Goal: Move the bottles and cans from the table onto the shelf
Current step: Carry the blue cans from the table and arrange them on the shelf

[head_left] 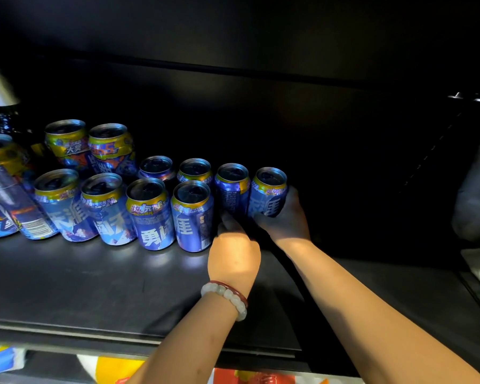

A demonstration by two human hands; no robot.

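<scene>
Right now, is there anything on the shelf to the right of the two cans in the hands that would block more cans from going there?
Nothing visible does. The right hand grips the rightmost can, the left hand the can beside it. The dark shelf to their right shows no object, though its back is in shadow.

Cans (150,214) stand upright in two rows along the left half of a shelf (94,286). At the rows' right end, the left hand (233,256) and right hand (284,217) each reach a back-row can, side by side.
</scene>
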